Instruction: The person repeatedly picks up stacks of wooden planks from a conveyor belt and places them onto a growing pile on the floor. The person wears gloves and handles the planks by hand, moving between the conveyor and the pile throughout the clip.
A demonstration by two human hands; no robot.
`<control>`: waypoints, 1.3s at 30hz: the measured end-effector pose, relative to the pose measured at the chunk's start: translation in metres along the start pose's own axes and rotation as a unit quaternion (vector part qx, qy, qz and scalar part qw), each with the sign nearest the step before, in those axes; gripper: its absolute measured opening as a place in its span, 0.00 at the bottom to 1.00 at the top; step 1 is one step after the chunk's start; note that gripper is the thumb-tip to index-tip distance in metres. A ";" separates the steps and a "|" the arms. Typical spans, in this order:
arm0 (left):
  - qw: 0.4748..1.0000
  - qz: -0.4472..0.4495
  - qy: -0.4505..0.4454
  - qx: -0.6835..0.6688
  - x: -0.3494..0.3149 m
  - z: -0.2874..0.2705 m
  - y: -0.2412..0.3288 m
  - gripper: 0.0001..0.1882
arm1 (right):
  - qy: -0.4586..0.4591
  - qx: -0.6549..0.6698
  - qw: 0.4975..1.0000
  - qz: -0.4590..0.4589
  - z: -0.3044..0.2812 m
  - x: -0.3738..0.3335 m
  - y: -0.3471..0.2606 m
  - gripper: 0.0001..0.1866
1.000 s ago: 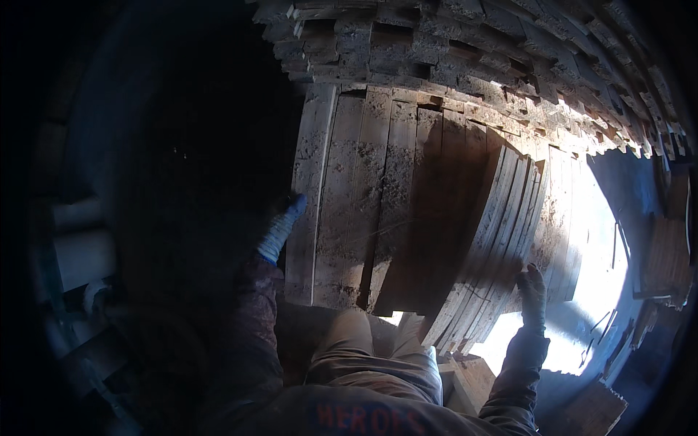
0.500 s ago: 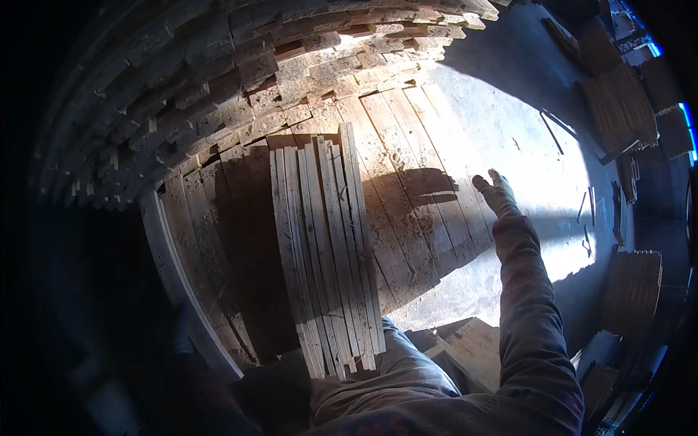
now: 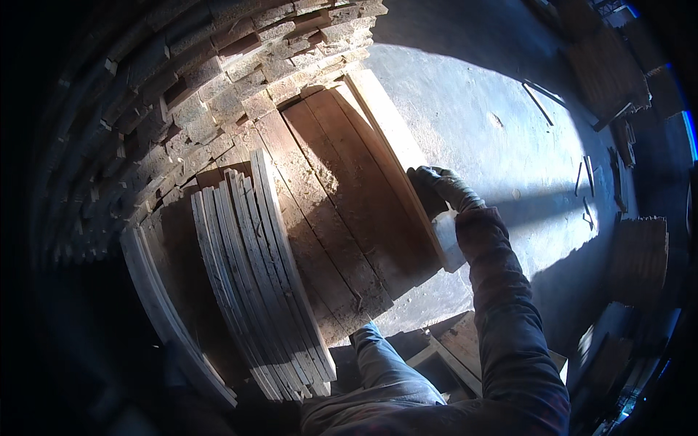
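My gloved right hand (image 3: 449,187) is closed on the outer edge of a long wooden board (image 3: 392,138), fingers curled over it. The board is tilted up at the right side of a layer of flat planks (image 3: 331,185) and casts a shadow over them. Left of it, a row of thin wooden slats (image 3: 254,283) stands packed together, lying across the planks. Sawdust and chips are scattered on the planks. My left hand is not visible; the lower left is too dark to make anything out.
A tall stack of sawn timber (image 3: 203,94) rises at the back left. At the left end lies a pale, long board (image 3: 163,305). Loose sticks (image 3: 539,105) lie on the sunlit concrete floor (image 3: 480,109). Stacked wood bundles (image 3: 636,254) stand at the right, and a wooden frame (image 3: 454,356) near my leg.
My right hand, outstretched with fingers apart before, has closed on the outermost board, which is now tilted up. The view has shifted, so the slats appear further left.
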State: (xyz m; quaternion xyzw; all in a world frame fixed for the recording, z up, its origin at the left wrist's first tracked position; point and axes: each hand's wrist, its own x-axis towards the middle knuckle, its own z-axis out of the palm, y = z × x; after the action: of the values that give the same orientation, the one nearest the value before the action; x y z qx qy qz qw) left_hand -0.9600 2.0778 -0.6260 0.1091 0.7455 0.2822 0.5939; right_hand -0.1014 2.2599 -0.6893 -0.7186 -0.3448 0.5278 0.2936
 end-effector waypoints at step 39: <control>0.812 0.161 0.285 0.484 -0.061 0.134 0.000 0.73 | 0.103 -0.362 0.925 -0.050 0.241 -0.182 -0.040 0.71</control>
State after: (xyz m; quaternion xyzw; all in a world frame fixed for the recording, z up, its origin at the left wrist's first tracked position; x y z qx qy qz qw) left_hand -0.8168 2.0863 -0.5942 0.4157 0.8933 -0.0048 0.1712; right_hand -0.3773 2.1515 -0.6216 -0.8083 -0.5153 0.2752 0.0734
